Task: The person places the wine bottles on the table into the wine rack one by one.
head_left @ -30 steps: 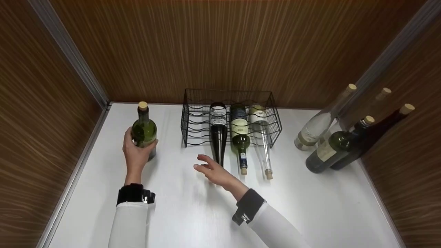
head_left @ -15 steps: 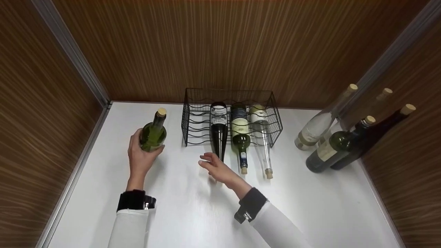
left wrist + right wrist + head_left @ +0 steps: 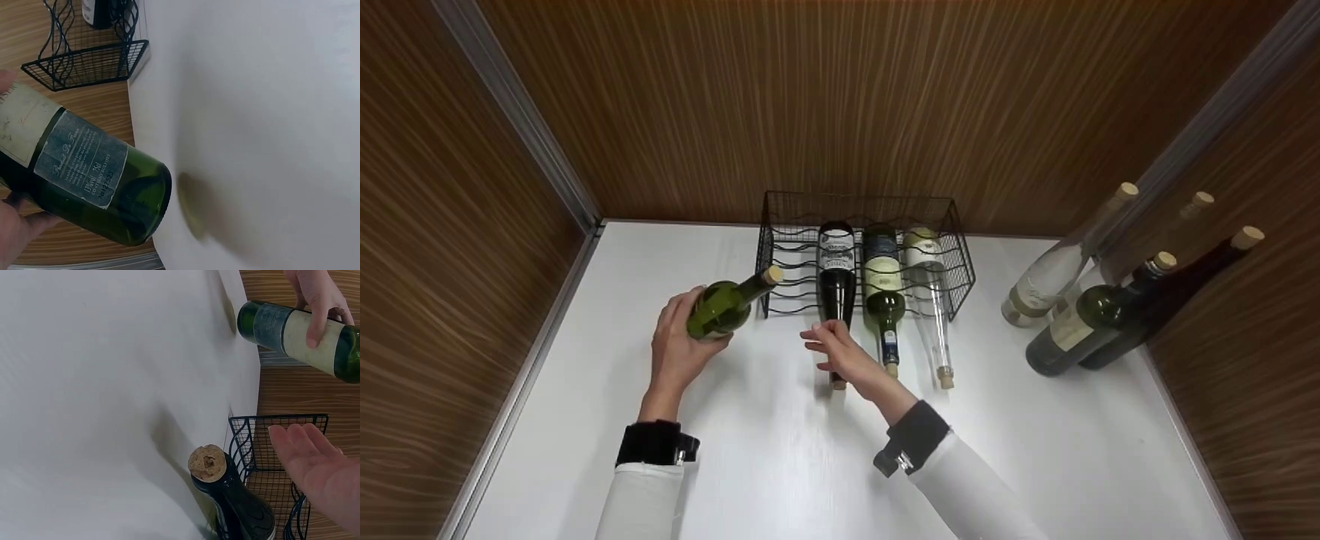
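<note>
My left hand [image 3: 675,352] grips a green wine bottle [image 3: 718,309] round its body. The bottle tilts, corked neck toward the rack; its base hangs over its shadow in the left wrist view, where the label [image 3: 79,157] shows. My right hand [image 3: 851,364] holds nothing, fingers extended, over the neck of a dark bottle [image 3: 835,289]. That bottle's cork [image 3: 207,463] points outward in the right wrist view. The dark bottle lies in a black wire rack [image 3: 765,251], beside a green bottle with a cream label [image 3: 883,274] and a clear bottle [image 3: 928,277].
At the right stand several corked bottles, among them a clear one [image 3: 1039,289] and a green one [image 3: 1072,330]. Wood-grain panels [image 3: 840,97] enclose the white tabletop [image 3: 765,465] at the back and both sides. The rack stands near the back panel.
My left hand has carried the green bottle rightward toward the rack and tipped it from upright to leaning right. My right hand has shifted slightly right and away from me, over the dark bottle's neck.
</note>
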Demonstrator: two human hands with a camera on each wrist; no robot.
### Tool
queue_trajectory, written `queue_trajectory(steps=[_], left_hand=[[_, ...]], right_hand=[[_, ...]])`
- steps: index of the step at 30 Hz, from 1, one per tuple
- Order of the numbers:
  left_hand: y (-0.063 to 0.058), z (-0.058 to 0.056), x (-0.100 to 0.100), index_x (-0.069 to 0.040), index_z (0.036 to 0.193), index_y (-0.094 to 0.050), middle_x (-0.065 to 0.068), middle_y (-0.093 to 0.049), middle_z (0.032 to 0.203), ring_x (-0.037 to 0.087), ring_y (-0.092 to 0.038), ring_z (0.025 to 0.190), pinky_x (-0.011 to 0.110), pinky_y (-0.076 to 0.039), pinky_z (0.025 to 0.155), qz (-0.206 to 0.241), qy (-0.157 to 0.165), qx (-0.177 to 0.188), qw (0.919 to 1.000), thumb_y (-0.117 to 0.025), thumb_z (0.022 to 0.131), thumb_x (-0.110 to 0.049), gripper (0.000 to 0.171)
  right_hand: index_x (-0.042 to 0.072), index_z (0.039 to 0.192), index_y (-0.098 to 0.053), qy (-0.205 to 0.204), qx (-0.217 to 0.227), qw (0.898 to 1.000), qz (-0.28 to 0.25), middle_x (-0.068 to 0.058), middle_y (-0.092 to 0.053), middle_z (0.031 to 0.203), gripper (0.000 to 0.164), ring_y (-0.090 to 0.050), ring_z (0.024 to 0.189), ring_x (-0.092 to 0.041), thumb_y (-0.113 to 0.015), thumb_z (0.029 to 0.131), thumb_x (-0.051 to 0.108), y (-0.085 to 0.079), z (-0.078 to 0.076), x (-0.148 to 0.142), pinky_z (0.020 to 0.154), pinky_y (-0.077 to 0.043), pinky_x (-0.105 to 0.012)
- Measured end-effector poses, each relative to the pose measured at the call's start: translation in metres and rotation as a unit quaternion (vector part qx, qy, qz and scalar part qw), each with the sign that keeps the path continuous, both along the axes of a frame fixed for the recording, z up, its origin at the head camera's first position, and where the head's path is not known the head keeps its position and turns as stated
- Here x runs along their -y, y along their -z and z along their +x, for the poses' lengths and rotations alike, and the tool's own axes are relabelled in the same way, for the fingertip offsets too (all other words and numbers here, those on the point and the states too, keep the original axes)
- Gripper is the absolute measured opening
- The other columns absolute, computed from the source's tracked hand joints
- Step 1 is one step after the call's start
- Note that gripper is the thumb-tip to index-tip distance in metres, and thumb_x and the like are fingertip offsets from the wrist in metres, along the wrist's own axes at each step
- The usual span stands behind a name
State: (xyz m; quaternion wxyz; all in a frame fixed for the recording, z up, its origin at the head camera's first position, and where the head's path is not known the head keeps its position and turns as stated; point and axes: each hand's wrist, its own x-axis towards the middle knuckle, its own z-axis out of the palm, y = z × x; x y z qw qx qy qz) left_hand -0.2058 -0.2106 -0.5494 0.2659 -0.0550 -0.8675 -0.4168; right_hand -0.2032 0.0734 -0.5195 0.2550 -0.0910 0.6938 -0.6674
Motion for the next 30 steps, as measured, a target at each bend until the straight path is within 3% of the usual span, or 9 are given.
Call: queue_trajectory(steps=[8,12,17,23,26,30], left_hand=[[0.003,0.006,-0.007,-0.014,0.133,-0.059,0.013,-0.058,0.123,0.036,-0.052,0.116,0.060,-0.039,0.094,-0.098,0.023,-0.008,0.9949,-0.092,0.062,-0.014,0.079],[0.005,0.007,-0.009,-0.016,0.133,-0.059,0.014,-0.059,0.123,0.037,-0.053,0.115,0.058,-0.040,0.095,-0.148,0.040,-0.027,0.9878,-0.091,0.060,-0.014,0.080],[0.006,0.008,-0.012,-0.018,0.134,-0.059,0.015,-0.059,0.122,0.039,-0.052,0.115,0.061,-0.035,0.102,-0.199,0.057,-0.042,0.9774,-0.090,0.056,-0.011,0.085],[0.005,0.008,-0.012,-0.022,0.135,-0.057,0.015,-0.057,0.125,0.041,-0.050,0.117,0.066,-0.029,0.104,-0.258,0.071,-0.047,0.9624,-0.093,0.052,-0.010,0.092],[0.005,0.008,-0.012,-0.023,0.135,-0.057,0.015,-0.057,0.126,0.041,-0.050,0.118,0.068,-0.027,0.105,-0.283,0.072,-0.054,0.9548,-0.094,0.052,-0.011,0.092],[0.005,0.010,-0.014,-0.022,0.134,-0.059,0.016,-0.057,0.125,0.041,-0.051,0.117,0.067,-0.027,0.105,-0.304,0.080,-0.065,0.9471,-0.094,0.053,-0.011,0.089]], right_hand=[[-0.001,0.122,-0.040,-0.022,0.016,0.999,-0.031,-0.020,-0.056,0.134,0.059,-0.054,0.124,-0.033,-0.027,0.105,0.054,-0.004,-0.006,-0.005,0.105,-0.039,-0.050],[-0.004,0.125,-0.049,-0.038,0.026,0.998,-0.040,-0.020,-0.062,0.127,0.073,-0.060,0.118,-0.032,-0.023,0.103,0.061,-0.007,-0.007,-0.007,0.105,-0.039,-0.049],[-0.005,0.135,-0.047,-0.051,0.060,0.995,-0.065,-0.022,-0.061,0.126,0.082,-0.059,0.118,-0.032,-0.022,0.100,0.065,-0.011,-0.008,-0.008,0.105,-0.041,-0.044],[-0.008,0.138,-0.040,-0.064,0.095,0.987,-0.113,-0.027,-0.056,0.130,0.077,-0.057,0.119,-0.040,-0.035,0.101,0.059,-0.010,-0.009,-0.012,0.104,-0.041,-0.049],[-0.010,0.134,-0.048,-0.084,0.076,0.990,-0.088,-0.027,-0.059,0.125,0.069,-0.061,0.113,-0.038,-0.040,0.103,0.051,-0.007,-0.010,-0.012,0.100,-0.045,-0.048],[-0.009,0.125,-0.057,-0.105,0.041,0.993,-0.042,-0.024,-0.066,0.112,0.050,-0.070,0.094,-0.031,-0.049,0.103,0.036,-0.004,-0.011,-0.011,0.083,-0.055,-0.042]])
